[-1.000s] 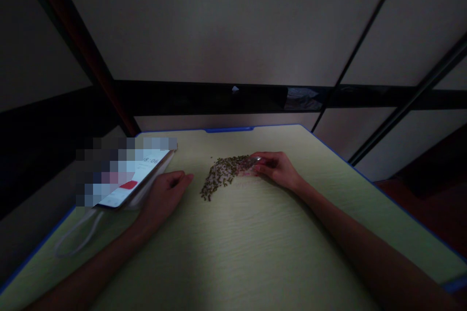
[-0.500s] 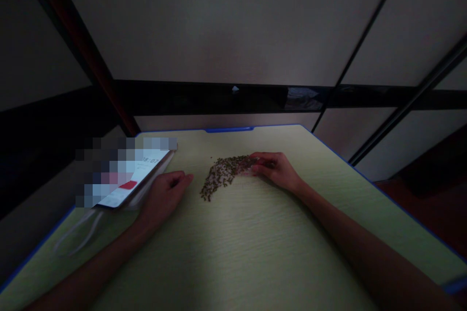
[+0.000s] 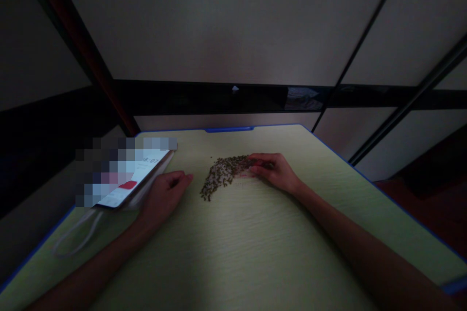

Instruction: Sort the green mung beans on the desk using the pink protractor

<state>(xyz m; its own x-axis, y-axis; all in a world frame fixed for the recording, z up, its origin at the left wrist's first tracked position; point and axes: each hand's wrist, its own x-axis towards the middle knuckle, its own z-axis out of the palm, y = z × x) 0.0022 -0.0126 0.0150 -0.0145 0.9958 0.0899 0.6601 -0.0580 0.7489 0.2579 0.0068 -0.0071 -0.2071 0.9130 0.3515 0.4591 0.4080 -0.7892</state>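
A pile of small dark grains (image 3: 219,176), mixed with whitish bits, lies spread in a curved band on the tabletop. At its right end, my right hand (image 3: 275,171) is closed in a pinch on what looks like a thin clear plastic bag (image 3: 242,172) with reddish marks. The fingers hide part of this bag, and dim light blurs its edges. My left hand (image 3: 166,193) rests on the table left of the pile, apart from it, fingers curled into a loose fist. Nothing shows in that fist.
A lit phone (image 3: 127,184), partly blurred out, leans at the left beside my left hand. A white cord loop (image 3: 78,248) lies below it. The pale table (image 3: 233,252) has a blue edge. Cabinet panels (image 3: 219,24) rise close behind it.
My right hand has shifted very slightly to the left at the pile's end. The left hand and phone stay in place.
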